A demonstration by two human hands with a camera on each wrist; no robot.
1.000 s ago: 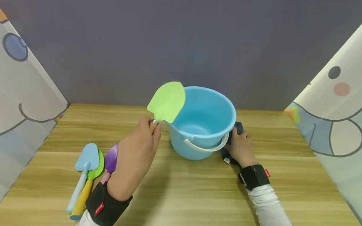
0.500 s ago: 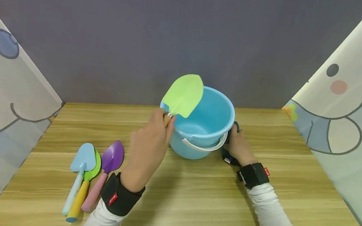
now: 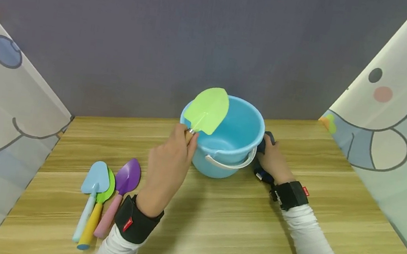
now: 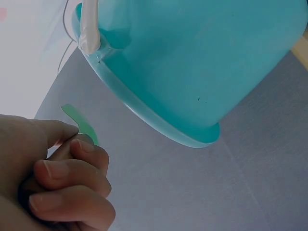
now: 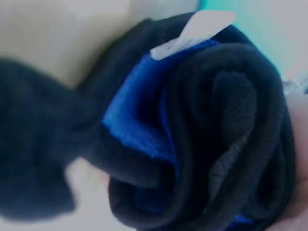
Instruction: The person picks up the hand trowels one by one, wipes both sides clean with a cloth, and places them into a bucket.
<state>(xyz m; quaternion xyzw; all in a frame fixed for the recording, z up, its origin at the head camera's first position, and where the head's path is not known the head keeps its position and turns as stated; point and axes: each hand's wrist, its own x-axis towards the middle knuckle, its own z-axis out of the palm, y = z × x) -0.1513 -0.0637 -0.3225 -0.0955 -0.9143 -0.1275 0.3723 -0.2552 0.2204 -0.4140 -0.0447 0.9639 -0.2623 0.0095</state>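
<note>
In the head view my left hand (image 3: 168, 167) grips the wooden handle of a light green trowel (image 3: 207, 109), its blade raised over the left rim of a light blue bucket (image 3: 230, 141). The left wrist view has the curled fingers (image 4: 72, 178) around the handle, with the bucket wall (image 4: 192, 72) above. Beside the bucket's right side, my right hand (image 3: 274, 160) grips a rolled dark cloth (image 5: 231, 130) with blue inner faces and a white label. The hand covers most of this cloth in the head view.
To the left lie three more trowels: a pale blue one (image 3: 96, 179) overlapping a green one with a yellow handle (image 3: 91, 226), and a purple one (image 3: 128, 177). The bucket's white handle (image 3: 231, 165) hangs at its front. A grey wall (image 3: 141, 40) rises behind the wooden table (image 3: 212, 232).
My left hand has carried the light green trowel rightward from beside the bucket to over its rim, uncovering the purple trowel. The right hand, gripping the cloth, has shifted slightly right.
</note>
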